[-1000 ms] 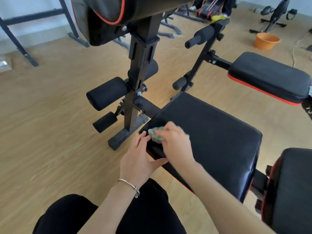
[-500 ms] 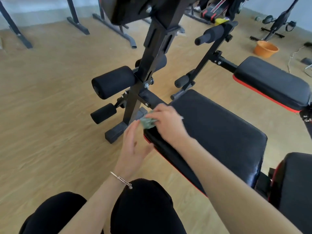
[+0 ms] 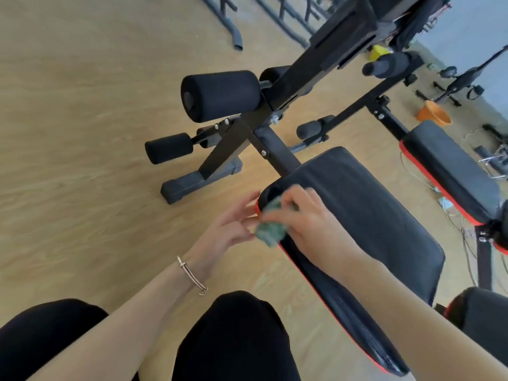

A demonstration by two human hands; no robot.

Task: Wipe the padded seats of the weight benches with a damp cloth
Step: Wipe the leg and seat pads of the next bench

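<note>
Figure: surface materials at the seat [image 3: 357,215].
Seat: black vinyl-like padding with a soft sheen and red edge trim. Cloth [image 3: 270,229] at its near corner: green crumpled fabric. Frame [image 3: 277,152] beyond it: matt black painted metal. Rollers [image 3: 220,96]: matt black foam. Floor [image 3: 82,133] beneath: smooth pale wood grain. Bracelet [image 3: 192,276]: polished metal.

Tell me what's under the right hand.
A green cloth, bunched at the corner of the black seat. The right hand covers the rest of it and the padding beneath.
</note>
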